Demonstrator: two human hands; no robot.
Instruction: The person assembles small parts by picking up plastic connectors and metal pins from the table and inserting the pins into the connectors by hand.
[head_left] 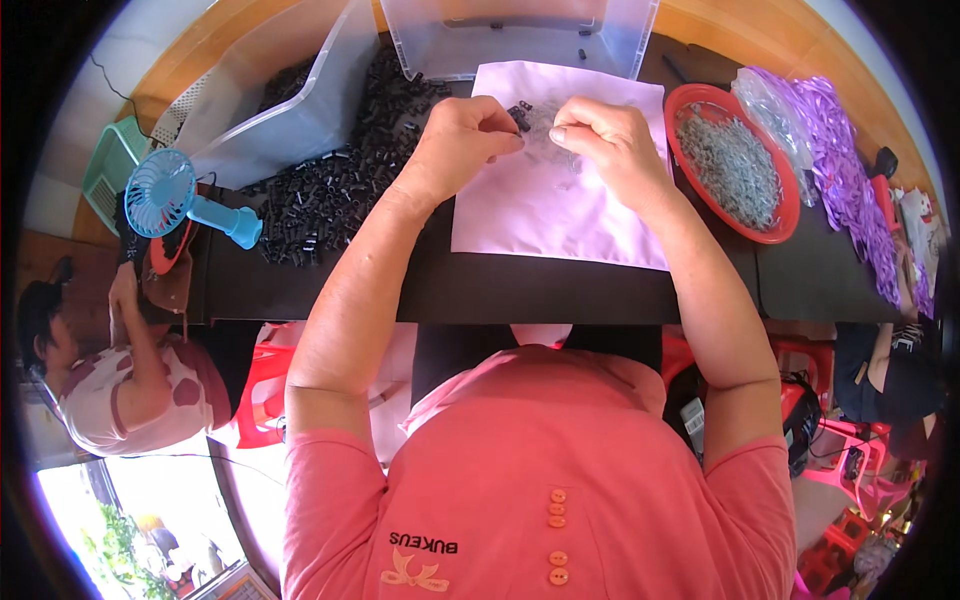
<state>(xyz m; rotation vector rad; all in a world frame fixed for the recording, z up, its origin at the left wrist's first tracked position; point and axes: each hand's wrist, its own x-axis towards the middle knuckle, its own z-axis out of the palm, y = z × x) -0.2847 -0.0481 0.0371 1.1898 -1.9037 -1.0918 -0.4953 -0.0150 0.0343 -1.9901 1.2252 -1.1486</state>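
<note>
Both my hands are over a pale pink sheet (540, 225) on the dark table. My left hand (458, 140) is closed in a pinch, thumb against forefinger; what sits between the tips is too small to make out. Right beside those fingertips lie a few small black plastic pieces (520, 115). My right hand (618, 148) also pinches, its thumb and forefinger pressed together above a scatter of small clear pieces (545, 150). Whatever it grips is hidden or too tiny to name. A short gap separates the two hands.
Loose black pieces (320, 200) heap on the left, by a tilted clear bin (290, 120) and blue fan (160, 190). Another clear bin (520, 50) stands behind. Rightward are a red basin (787, 180) of clear pieces and purple ribbons (840, 150). People sit at both sides.
</note>
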